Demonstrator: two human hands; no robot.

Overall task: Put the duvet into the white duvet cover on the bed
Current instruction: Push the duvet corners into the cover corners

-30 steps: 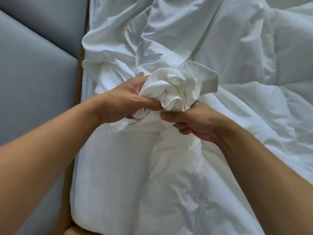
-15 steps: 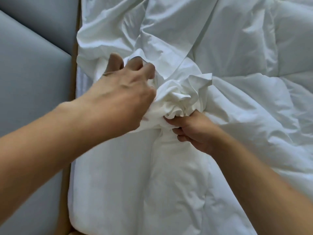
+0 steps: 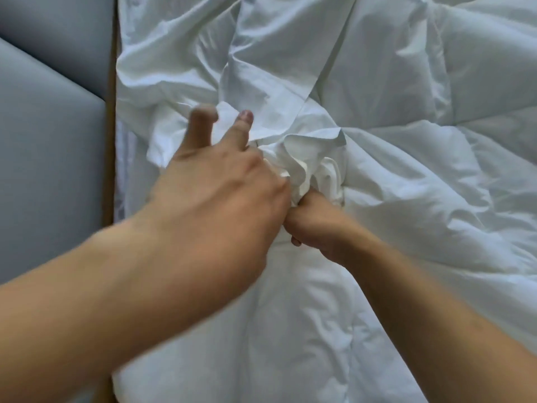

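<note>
On the bed (image 3: 109, 117), the right hand (image 3: 316, 225) grips the bunched duvet cover (image 3: 308, 158); the left hand (image 3: 220, 193), fingers spread, hovers beside it.

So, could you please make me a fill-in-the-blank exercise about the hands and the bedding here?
1. The right hand grips a bunch of ____ cloth.
2. The left hand reaches over it with ____ fingers stretched out.
3. The padded panel on the left is ____.
Missing words: white; two; grey.
</note>
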